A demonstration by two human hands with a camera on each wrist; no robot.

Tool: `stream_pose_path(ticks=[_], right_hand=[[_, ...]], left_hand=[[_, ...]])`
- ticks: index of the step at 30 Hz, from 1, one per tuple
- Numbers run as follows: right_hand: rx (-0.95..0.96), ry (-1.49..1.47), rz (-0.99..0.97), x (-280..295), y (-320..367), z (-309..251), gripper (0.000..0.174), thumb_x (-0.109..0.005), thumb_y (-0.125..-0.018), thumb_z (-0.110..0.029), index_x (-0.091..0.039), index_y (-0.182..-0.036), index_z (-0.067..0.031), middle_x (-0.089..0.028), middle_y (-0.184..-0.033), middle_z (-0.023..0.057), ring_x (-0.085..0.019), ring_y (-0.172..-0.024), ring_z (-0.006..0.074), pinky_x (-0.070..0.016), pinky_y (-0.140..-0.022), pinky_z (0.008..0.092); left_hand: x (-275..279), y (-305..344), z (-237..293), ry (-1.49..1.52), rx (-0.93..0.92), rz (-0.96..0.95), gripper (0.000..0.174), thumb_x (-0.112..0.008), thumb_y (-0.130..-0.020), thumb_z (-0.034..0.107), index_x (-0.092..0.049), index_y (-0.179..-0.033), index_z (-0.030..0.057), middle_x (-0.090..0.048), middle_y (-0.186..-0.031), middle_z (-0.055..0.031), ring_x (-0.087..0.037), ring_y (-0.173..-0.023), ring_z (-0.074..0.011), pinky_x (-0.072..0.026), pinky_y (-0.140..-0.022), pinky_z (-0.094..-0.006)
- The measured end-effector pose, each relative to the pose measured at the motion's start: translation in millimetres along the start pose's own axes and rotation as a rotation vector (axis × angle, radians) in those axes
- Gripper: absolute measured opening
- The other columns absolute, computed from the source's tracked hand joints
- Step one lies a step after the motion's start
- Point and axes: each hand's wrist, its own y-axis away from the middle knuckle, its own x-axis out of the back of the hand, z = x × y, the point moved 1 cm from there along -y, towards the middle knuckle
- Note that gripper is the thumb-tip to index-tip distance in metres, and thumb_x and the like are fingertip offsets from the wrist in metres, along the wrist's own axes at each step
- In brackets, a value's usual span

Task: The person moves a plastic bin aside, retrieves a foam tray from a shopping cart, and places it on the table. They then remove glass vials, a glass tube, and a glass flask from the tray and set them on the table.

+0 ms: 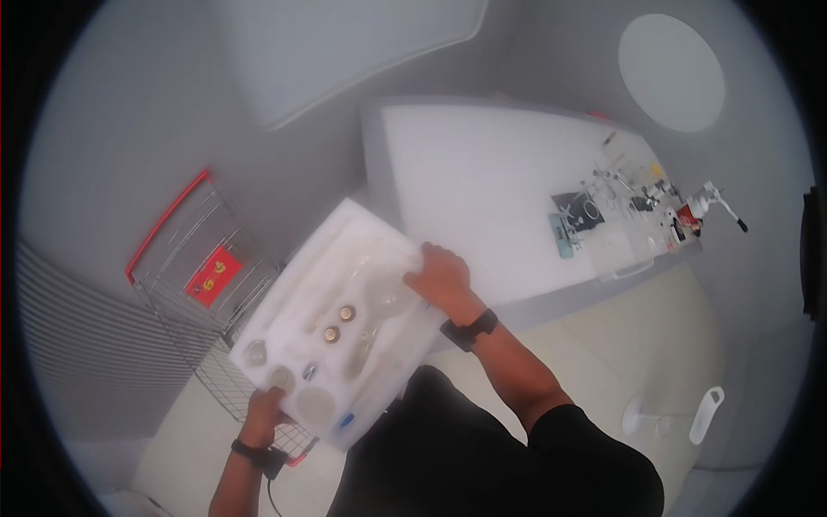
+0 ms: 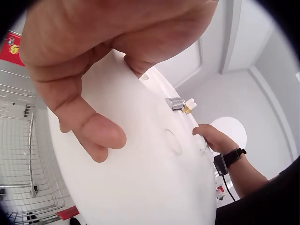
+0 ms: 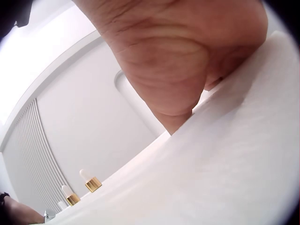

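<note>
Gripping the white foam tray at two opposite edges, you are pinching its near-left rim with your left hand, thumb pressing on the top face, while your right hand is curling its fingers over the far-right rim. You are holding the tray between the wire shopping cart on the left and the white table on the right, with two gold-capped dropper bottles sitting in its recesses. Small tools and parts are lying at the table's far right end.
</note>
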Motion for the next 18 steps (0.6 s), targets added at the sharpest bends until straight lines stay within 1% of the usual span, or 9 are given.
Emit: stream_pose_path(ticks=[1,3,5,7,11,13,15,17,18], right_hand=[[-0.034,0.012,0.041,9.4,7.8,22.5,0.055,-0.082,-0.084,-0.044,-0.071,-0.120,-0.0029,-0.078,-0.113,0.0196,-0.076,-0.107,0.0398,-0.0600,-0.095,0.0511],[-0.097,0.027,0.044,33.4,19.9,58.8,0.059,-0.082,-0.085,-0.046,-0.071,-0.122,-0.0017,-0.078,-0.114,0.0203,-0.076,-0.109,0.0401,-0.0604,-0.096,0.0515],[-0.175,0.064,0.101,40.5,29.7,108.8,0.061,-0.083,-0.085,-0.047,-0.071,-0.124,-0.0007,-0.079,-0.116,0.0208,-0.076,-0.111,0.0407,-0.0616,-0.097,0.0517],[-0.240,0.056,0.102,57.7,38.6,157.1,0.062,-0.083,-0.085,-0.047,-0.071,-0.125,-0.0005,-0.079,-0.117,0.0211,-0.077,-0.111,0.0412,-0.0622,-0.097,0.0523],[-0.397,0.072,0.089,92.3,41.4,262.0,0.064,-0.085,-0.085,-0.047,-0.071,-0.126,0.0004,-0.080,-0.119,0.0217,-0.078,-0.111,0.0425,-0.0638,-0.096,0.0536],[-0.403,0.089,0.098,97.9,38.5,318.8,0.065,-0.085,-0.085,-0.047,-0.071,-0.126,0.0008,-0.080,-0.119,0.0221,-0.078,-0.111,0.0426,-0.0639,-0.096,0.0539],[-0.419,0.109,0.086,99.4,45.7,367.5,0.065,-0.085,-0.086,-0.047,-0.070,-0.126,0.0011,-0.080,-0.119,0.0225,-0.078,-0.111,0.0428,-0.0640,-0.096,0.0542],[-0.528,0.084,0.059,106.5,41.0,406.1,0.066,-0.084,-0.086,-0.049,-0.070,-0.126,0.0018,-0.079,-0.119,0.0236,-0.078,-0.111,0.0432,-0.0645,-0.095,0.0541],[-0.550,0.086,0.060,106.1,39.9,425.8,0.066,-0.083,-0.087,-0.050,-0.069,-0.125,0.0020,-0.079,-0.120,0.0241,-0.078,-0.111,0.0436,-0.0649,-0.093,0.0543]], left_hand=[[-17.2,-7.6,10.0,-0.014,-0.004,-0.008,0.055,-0.058,-0.104,0.027,-0.065,-0.145,-0.0090,-0.080,-0.121,-0.0221,-0.085,-0.094,-0.0325,-0.0747,-0.072,-0.0424],[-46.4,-19.1,37.7,-0.077,-0.028,-0.063,0.048,-0.062,-0.106,0.028,-0.073,-0.134,-0.0089,-0.080,-0.117,-0.0188,-0.084,-0.094,-0.0291,-0.0721,-0.068,-0.0375],[-80.0,-50.7,42.8,-0.115,-0.018,-0.079,0.046,-0.062,-0.107,0.027,-0.074,-0.134,-0.0082,-0.081,-0.112,-0.0171,-0.084,-0.091,-0.0277,-0.0714,-0.066,-0.0368],[-117.2,-88.6,40.8,-0.204,-0.078,-0.136,0.050,-0.060,-0.107,0.031,-0.071,-0.135,-0.0092,-0.082,-0.106,-0.0190,-0.084,-0.083,-0.0292,-0.0718,-0.064,-0.0383],[-222.3,-143.1,67.2,-0.322,-0.088,-0.155,0.049,-0.061,-0.107,0.032,-0.073,-0.131,-0.0081,-0.081,-0.101,-0.0177,-0.081,-0.076,-0.0266,-0.0660,-0.059,-0.0369],[-270.3,-180.1,64.2,-0.433,-0.160,-0.164,0.047,-0.062,-0.107,0.034,-0.074,-0.126,-0.0077,-0.081,-0.097,-0.0174,-0.081,-0.075,-0.0258,-0.0658,-0.059,-0.0376],[-299.8,-241.3,38.8,-0.664,-0.360,-0.260,0.047,-0.063,-0.106,0.035,-0.075,-0.121,-0.0080,-0.081,-0.094,-0.0174,-0.080,-0.072,-0.0256,-0.0656,-0.058,-0.0380],[-359.8,-238.4,71.8,-0.560,-0.148,-0.136,0.048,-0.062,-0.106,0.035,-0.075,-0.119,-0.0094,-0.081,-0.092,-0.0183,-0.079,-0.069,-0.0265,-0.0655,-0.059,-0.0386],[-384.0,-243.6,82.4,-0.562,-0.147,-0.125,0.048,-0.062,-0.106,0.035,-0.075,-0.119,-0.0094,-0.081,-0.092,-0.0183,-0.079,-0.069,-0.0265,-0.0655,-0.059,-0.0386]])
